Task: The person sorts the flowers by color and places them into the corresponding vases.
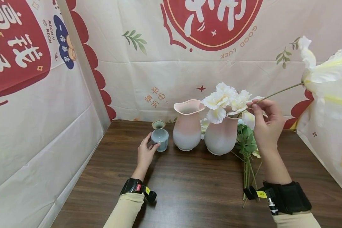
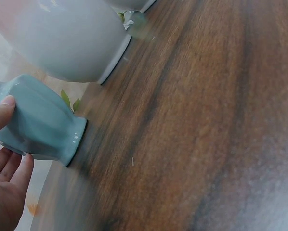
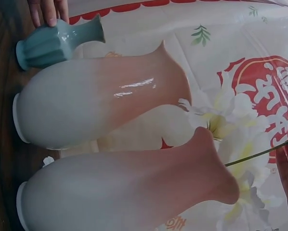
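Note:
A small blue-green vase (image 1: 160, 138) stands upright on the table, and my left hand (image 1: 146, 150) holds it, thumb on the near side and fingers around the left. In the left wrist view the thumb and fingertips touch the vase (image 2: 43, 118). Raised at the right, my right hand (image 1: 266, 118) pinches the thin green stem (image 1: 283, 91) of a white artificial flower (image 1: 330, 74). The stem's lower end reaches the mouth of the right pink-and-white vase (image 1: 220, 139); whether it is inside, I cannot tell. White blooms (image 1: 223, 98) show above that vase's rim.
Between the small vase and the right one stands another pink-and-white vase (image 1: 188, 129) with a wavy rim. Green leaves (image 1: 246, 139) and several stems (image 1: 246, 174) lie on the brown wooden table (image 1: 182, 190) at the right. Printed cloth (image 1: 148, 72) hangs behind and at the sides.

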Demonstrator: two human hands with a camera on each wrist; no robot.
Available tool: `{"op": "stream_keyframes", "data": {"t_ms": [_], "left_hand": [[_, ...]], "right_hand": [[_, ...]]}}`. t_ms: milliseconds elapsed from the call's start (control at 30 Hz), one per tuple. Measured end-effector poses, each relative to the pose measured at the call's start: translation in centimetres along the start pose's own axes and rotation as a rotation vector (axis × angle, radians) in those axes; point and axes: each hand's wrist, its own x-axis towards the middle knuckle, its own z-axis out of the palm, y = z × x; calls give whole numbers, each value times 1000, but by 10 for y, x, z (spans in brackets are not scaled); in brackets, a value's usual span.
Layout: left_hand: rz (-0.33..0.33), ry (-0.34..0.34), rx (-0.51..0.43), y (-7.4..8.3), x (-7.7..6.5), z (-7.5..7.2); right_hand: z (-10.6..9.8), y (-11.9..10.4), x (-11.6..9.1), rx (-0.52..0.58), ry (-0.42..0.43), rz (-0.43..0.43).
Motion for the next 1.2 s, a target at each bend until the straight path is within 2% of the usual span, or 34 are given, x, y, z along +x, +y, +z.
{"op": "stream_keyframes", "data": {"t_ms": [267, 633, 833, 1200], "left_hand": [[3, -6, -12, 0, 0, 0], [-10, -4, -10, 0, -1, -1], [-3, -6, -14, 0, -1, 0], [-4, -2, -4, 1, -2, -1]], "right_hand": [[1, 14, -1, -182, -57, -12], [1, 33, 3, -274, -140, 13], [2, 34, 5, -357, -185, 7], [5, 30, 9, -483, -237, 58]]}}
